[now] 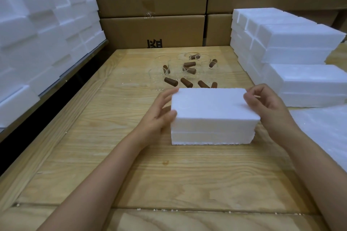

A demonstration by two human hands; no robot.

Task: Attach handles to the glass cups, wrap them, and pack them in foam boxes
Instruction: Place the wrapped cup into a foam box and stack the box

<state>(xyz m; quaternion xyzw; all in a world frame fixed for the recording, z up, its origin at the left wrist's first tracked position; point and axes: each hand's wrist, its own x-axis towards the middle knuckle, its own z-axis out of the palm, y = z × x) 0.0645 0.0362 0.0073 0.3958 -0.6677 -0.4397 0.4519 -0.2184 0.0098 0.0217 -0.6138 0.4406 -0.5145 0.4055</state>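
At the middle of the wooden table (131, 174) lies a closed white foam box (212, 110), its lid on, with a seam running along its near side. The left hand (161, 112) is at the box's left end, fingers spread and nearly straight, the thumb touching the near left corner; it grips nothing. The right hand (270, 107) is at the box's right end, thumb on the lid's edge and fingers loosely curled over the far right corner; whether they hold the box I cannot tell. Just beyond the box stand several clear glass cups (176, 67) among scattered brown handles (170, 81). Right of the box is a stack of foam boxes (291, 52). Left of the box rises a taller foam stack (37, 33). Behind the box, past the cups, stand cardboard cartons (152, 30).
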